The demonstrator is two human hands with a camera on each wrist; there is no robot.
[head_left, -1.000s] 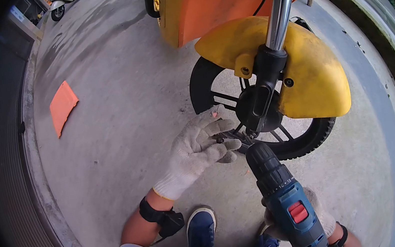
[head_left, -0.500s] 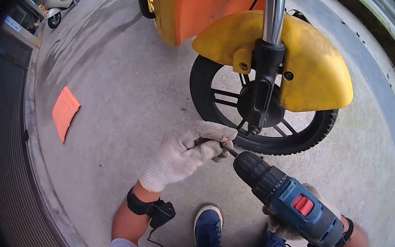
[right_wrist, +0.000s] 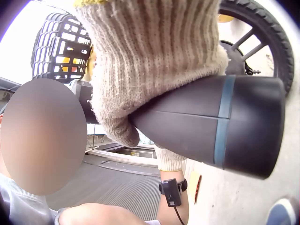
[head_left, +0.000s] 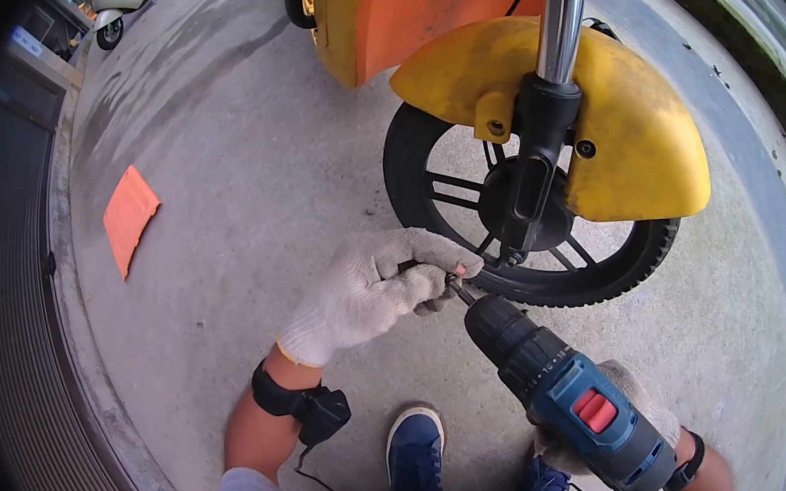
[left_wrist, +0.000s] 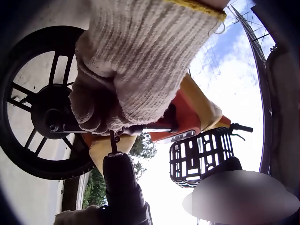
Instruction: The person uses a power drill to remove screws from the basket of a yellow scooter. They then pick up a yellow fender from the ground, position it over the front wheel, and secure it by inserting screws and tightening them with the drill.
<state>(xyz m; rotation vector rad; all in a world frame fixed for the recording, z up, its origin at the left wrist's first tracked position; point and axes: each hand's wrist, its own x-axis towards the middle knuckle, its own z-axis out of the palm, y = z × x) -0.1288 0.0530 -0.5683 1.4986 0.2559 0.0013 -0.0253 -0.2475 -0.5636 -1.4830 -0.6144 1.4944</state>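
In the head view the gloved left hand pinches a small dark part at the tip of the drill's bit; its details are too small to tell. The gloved right hand grips the blue and black drill, which points up and left. In the left wrist view the bit meets the curled fingers of the left glove. The right glove wraps the drill body in the right wrist view. Just beyond the left fingertips stands the front wheel.
A yellow fender and a chrome fork tube rise over the wheel. An orange panel piece lies on the concrete at the left. Shoes are at the bottom, a parked scooter at the far upper left.
The left hand has drawn back from beside the wheel hub, and its fingers have closed at the bit. The drill has swung its tip left, away from the fork's lower end.
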